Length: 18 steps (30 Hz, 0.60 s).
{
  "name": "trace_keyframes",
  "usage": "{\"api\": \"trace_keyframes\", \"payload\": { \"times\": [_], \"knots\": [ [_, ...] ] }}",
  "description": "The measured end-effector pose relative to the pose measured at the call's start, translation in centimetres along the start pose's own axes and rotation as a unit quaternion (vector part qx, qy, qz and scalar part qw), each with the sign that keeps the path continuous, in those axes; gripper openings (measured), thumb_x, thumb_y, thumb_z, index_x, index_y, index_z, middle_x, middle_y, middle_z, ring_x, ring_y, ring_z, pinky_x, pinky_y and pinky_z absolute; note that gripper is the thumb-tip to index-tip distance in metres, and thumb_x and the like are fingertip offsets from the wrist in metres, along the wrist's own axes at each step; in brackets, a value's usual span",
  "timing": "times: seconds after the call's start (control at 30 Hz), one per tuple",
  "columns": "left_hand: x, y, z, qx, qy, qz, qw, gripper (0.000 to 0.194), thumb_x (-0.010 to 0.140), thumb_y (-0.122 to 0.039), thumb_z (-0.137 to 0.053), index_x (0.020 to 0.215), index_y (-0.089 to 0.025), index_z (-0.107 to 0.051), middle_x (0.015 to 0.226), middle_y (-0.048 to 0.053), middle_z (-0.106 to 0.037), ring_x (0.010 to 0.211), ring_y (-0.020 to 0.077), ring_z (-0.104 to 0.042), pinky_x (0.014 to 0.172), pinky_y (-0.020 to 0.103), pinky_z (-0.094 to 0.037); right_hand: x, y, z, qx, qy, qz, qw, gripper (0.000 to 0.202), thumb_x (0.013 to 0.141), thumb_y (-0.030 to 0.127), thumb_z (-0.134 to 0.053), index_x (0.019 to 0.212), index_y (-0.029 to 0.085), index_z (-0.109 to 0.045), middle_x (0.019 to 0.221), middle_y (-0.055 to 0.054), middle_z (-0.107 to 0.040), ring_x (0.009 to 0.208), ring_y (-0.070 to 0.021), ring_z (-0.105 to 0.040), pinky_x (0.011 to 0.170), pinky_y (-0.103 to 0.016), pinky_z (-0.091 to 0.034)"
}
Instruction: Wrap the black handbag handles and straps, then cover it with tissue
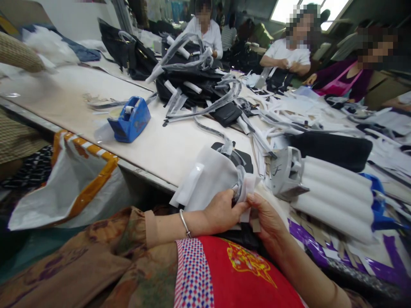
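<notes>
Just above my lap, at the table's edge, is a black bag (245,157) partly covered by a white foam sheet (210,173). Its strap (240,173) is wrapped in clear plastic. My left hand (224,211), with a bangle on the wrist, has its fingers closed at the strap's lower end and its thumb against a white foam strip (248,186). That same strip is pinched by my right hand (265,216), close to the left thumb. Under the right fingers a small brown piece (255,225) shows. The fingertips of my left hand are partly hidden.
A blue tape dispenser (130,119) stands left on the table (154,158); a white tape dispenser (287,173) is at right, beside rolled white foam (337,196). Black bags (189,81) with wrapped straps are piled ahead. A white sack (73,188) hangs at the left edge. Several people sit across.
</notes>
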State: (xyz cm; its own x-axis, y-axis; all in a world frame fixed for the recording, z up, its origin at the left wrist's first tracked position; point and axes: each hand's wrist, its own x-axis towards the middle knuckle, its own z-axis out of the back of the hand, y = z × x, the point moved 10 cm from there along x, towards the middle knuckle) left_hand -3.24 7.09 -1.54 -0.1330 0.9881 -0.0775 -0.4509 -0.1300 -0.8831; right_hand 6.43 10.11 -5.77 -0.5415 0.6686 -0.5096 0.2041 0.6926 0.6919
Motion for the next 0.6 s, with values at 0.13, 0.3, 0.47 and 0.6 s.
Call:
{"api": "trace_keyframes", "payload": {
  "times": [0.13, 0.3, 0.47, 0.6],
  "knots": [
    [0.1, 0.3, 0.1, -0.039, -0.009, 0.01, 0.999, 0.047, 0.086, -0.062, -0.054, 0.089, -0.016, -0.063, 0.077, 0.004, -0.067, 0.064, 0.0166, -0.058, 0.054, 0.026, -0.039, 0.1, 0.2, 0.0, -0.012, 0.034, -0.018, 0.999, 0.034, 0.07, 0.03, -0.079, 0.102, 0.018, -0.073, 0.087, -0.006, -0.077, 0.075, -0.0239, -0.072, 0.071, -0.035, -0.06],
    [0.3, -0.2, -0.1, -0.058, 0.002, -0.009, 0.998, 0.042, 0.087, -0.056, -0.056, 0.088, -0.015, -0.065, 0.071, 0.001, -0.064, 0.059, 0.0134, -0.053, 0.052, 0.024, -0.036, 0.2, 0.8, 0.0, -0.052, 0.065, -0.017, 0.996, 0.037, 0.07, 0.033, -0.08, 0.103, 0.019, -0.073, 0.089, -0.007, -0.077, 0.072, -0.0225, -0.071, 0.068, -0.033, -0.058],
    [0.6, -0.3, -0.3, -0.015, 0.014, -0.018, 1.0, 0.042, 0.089, -0.052, -0.053, 0.071, -0.015, -0.064, 0.062, 0.0, -0.059, 0.056, 0.0125, -0.05, 0.051, 0.025, -0.032, -0.1, 1.7, -0.1, -0.122, 0.113, -0.012, 0.986, 0.029, 0.08, 0.038, -0.074, 0.102, 0.018, -0.075, 0.087, -0.007, -0.075, 0.078, -0.0207, -0.068, 0.076, -0.033, -0.054],
    [0.7, -0.1, -0.4, 0.006, 0.02, -0.016, 1.0, 0.043, 0.089, -0.052, -0.053, 0.069, -0.016, -0.063, 0.063, 0.001, -0.061, 0.057, 0.0128, -0.05, 0.052, 0.025, -0.032, -1.0, 3.5, 0.4, -0.221, 0.152, -0.015, 0.963, 0.038, 0.079, 0.041, -0.075, 0.108, 0.016, -0.073, 0.081, -0.005, -0.07, 0.071, -0.0154, -0.061, 0.066, -0.026, -0.049]
  ]
}}
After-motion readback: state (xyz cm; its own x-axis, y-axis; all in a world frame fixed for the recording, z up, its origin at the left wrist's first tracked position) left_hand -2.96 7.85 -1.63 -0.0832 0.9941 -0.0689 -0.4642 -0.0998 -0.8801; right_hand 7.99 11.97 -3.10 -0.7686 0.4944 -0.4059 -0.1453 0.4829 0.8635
